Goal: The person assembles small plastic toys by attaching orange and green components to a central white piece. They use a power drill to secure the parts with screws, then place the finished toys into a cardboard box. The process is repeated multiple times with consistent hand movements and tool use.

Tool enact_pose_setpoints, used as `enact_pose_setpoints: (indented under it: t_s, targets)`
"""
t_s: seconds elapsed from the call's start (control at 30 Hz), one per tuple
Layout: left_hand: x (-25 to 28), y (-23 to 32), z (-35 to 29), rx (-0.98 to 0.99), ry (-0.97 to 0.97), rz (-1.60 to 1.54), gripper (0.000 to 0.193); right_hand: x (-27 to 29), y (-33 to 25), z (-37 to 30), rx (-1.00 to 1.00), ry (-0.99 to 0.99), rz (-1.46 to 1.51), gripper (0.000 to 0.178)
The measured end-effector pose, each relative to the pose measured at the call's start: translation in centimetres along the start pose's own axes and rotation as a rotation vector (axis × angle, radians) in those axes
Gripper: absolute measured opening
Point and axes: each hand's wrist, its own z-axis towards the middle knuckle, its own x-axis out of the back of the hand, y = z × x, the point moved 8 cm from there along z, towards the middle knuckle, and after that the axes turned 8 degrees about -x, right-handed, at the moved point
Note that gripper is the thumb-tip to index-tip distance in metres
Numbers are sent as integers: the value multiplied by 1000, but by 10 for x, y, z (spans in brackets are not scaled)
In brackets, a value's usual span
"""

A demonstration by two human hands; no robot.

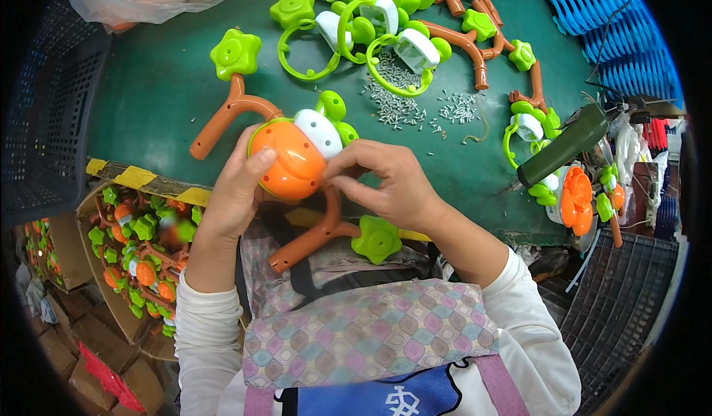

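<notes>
A plastic toy with an orange rounded front [297, 160], a white section [319, 134] and green knobs on top is held up over the near table edge. My left hand [236, 190] grips its left side, thumb across the orange front. Brown forked branch pieces [222, 123] stick out from it, tipped with green star-shaped knobs [377, 239]. At the toy's right side, my right hand [389, 182] has thumb and forefinger pinched near the orange edge. Anything between those fingertips is too small to make out.
Loose screws [393, 104] lie heaped on the green table [163, 82], near green-ringed white parts [415, 51] and more brown branches [467, 41]. A dark green power screwdriver [567, 145] hangs at right. Left are a black crate [52, 112] and a box of similar toys [141, 245].
</notes>
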Motion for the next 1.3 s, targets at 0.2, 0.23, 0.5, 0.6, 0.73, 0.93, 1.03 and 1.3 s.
enact_pose_setpoints:
  t_s: [0.2,0.23,0.5,0.6,0.73,0.93,1.03,1.3]
  targets:
    - [-4,-1,3,-8,-28,12,57,-6,-23,-1,288,72,-326,38]
    - [-7,0,3,-1,-28,11,56,-9,-29,3,369,86,-408,41]
    - [-9,0,6,-24,7,70,51,-14,-33,20,372,-109,-550,41]
    - [-12,-3,2,-26,31,74,50,7,-20,12,280,-141,-511,34]
    - [-15,1,1,6,49,52,52,41,13,-12,160,-109,-574,26]
    - [-12,-3,8,54,-13,98,55,18,38,-30,-29,-240,-690,12]
    - [-9,-1,8,134,-57,183,56,14,35,-30,15,-257,-797,10]
    - [-8,-2,6,87,-64,186,54,16,14,-18,-163,-144,-106,11]
